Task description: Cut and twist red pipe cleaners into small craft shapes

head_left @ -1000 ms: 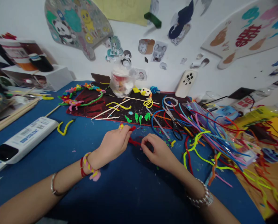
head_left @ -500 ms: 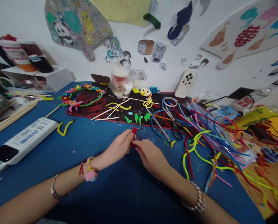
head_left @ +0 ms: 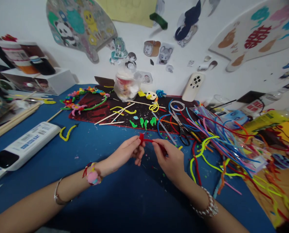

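Observation:
A red pipe cleaner (head_left: pixel 148 140) runs between my two hands above the blue tabletop. My left hand (head_left: pixel 130 149) pinches its folded or coiled end, which pokes up past the thumb. With thumb and fingers closed, my right hand (head_left: pixel 168 158) grips the straight part further right; some red shows inside its curled fingers. Beyond my hands, small green twisted pieces (head_left: pixel 144 123) lie along the front of the dark mat (head_left: pixel 105 121). Scissors (head_left: pixel 180 124) with dark handles rest to the right, among loose pipe cleaners (head_left: pixel 214 139) of many colours.
Wooden sticks (head_left: pixel 115 113) lie on the mat, near a flower-covered ring (head_left: pixel 86 92). A white device (head_left: pixel 28 145) and a bent yellow pipe cleaner (head_left: pixel 67 133) are at left. At the back stand a bagged cup (head_left: pixel 125 84) and a phone (head_left: pixel 193 85) against the wall.
My right hand has moved right, away from my left hand, so a stretch of red pipe cleaner now shows between them. My left hand's lower fingers have loosened a little.

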`<state>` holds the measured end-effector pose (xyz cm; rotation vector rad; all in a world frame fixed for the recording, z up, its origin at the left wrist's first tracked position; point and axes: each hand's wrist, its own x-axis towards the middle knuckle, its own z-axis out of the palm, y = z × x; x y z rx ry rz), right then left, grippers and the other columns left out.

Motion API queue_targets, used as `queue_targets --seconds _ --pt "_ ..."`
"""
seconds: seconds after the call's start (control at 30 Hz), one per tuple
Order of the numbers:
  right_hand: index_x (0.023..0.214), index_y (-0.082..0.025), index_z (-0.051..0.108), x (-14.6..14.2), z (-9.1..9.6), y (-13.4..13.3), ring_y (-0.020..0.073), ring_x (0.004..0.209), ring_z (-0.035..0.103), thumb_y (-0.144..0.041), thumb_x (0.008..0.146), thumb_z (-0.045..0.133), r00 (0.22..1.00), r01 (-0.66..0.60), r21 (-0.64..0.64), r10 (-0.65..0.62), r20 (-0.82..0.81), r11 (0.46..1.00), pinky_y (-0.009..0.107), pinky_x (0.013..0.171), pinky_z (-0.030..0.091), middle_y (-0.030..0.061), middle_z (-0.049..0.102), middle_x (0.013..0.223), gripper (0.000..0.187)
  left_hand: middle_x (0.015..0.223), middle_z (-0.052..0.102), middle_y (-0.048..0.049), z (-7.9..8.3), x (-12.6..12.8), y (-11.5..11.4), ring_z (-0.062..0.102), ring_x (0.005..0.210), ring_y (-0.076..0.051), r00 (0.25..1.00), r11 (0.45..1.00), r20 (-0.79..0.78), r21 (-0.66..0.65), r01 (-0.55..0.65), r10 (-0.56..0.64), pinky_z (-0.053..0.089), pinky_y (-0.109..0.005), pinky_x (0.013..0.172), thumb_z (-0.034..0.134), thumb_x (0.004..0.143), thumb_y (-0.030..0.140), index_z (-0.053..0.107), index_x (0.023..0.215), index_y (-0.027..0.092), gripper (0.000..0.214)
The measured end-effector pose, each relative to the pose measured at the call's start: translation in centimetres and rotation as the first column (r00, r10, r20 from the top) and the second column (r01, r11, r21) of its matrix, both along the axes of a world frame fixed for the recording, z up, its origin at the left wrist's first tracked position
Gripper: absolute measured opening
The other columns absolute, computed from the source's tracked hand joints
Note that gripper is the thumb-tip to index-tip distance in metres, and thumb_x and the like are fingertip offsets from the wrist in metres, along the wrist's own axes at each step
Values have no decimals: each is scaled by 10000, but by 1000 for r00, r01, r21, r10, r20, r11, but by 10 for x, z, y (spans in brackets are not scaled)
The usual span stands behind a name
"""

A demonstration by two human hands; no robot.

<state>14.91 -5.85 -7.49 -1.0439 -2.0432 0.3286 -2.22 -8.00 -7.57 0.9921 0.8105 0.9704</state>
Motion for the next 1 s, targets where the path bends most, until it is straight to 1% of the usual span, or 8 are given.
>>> queue_targets --seconds 0.27,0.4,0.53,0.67,0.73,0.8,0.9,1.0 --pt "900 -207 613 -2 1 -2 150 659 624 -257 870 469 1000 -1 -20 1 9 1000 254 647 469 40 680 795 155 588 517 36 0 1 0 506 451 -89 1000 1000 -6 24 14 -14 415 -233 496 309 918 360 427 880 174 224" --pt "874 -199 611 -4 1 -4 135 599 620 -257 868 476 1000 10 -18 -9 26 1000 230 613 461 26 673 711 147 590 506 40 -3 2 -1 509 463 -87 989 993 -147 115 -15 32 401 -220 482 298 921 366 419 875 175 231" --pt "857 -189 606 -5 -1 -5 124 587 625 -246 863 482 999 -17 -22 18 27 1000 211 603 454 18 670 681 136 623 493 37 -5 2 -4 495 488 -74 940 971 -317 231 -55 129 390 -214 495 295 919 397 426 813 174 280" --pt "841 -184 603 -6 -3 -6 109 584 625 -237 855 493 999 -47 -10 47 -18 999 192 584 440 4 666 677 123 624 482 40 -5 2 -5 478 492 -67 888 957 -425 284 -55 177 384 -210 510 284 919 406 425 766 175 311" --pt "846 -178 599 -7 -2 -6 102 560 607 -232 852 497 998 -56 -48 54 -41 997 188 562 427 0 653 663 115 615 473 44 -4 1 -5 477 495 -68 870 953 -458 299 -44 184 384 -211 519 283 920 400 417 761 178 305" --pt "849 -176 592 -7 -2 -7 94 520 570 -235 855 492 995 -76 -128 67 -72 989 188 529 409 -7 629 638 116 608 462 50 -3 1 -5 476 494 -66 862 949 -470 314 -36 188 383 -213 524 283 922 393 399 752 183 294" --pt "841 -179 573 -9 0 -8 90 511 528 -248 864 475 985 -135 -277 100 -137 951 186 491 381 -16 592 623 123 607 459 55 -1 1 -5 474 495 -65 861 945 -475 327 -21 184 378 -212 523 288 924 384 386 753 189 277" --pt "843 -183 544 -10 0 -8 87 492 480 -271 871 459 972 -181 -387 104 -211 904 186 456 349 -31 535 590 126 606 461 57 2 1 -7 472 501 -64 855 939 -486 343 -5 182 373 -210 521 296 924 370 395 760 189 263"
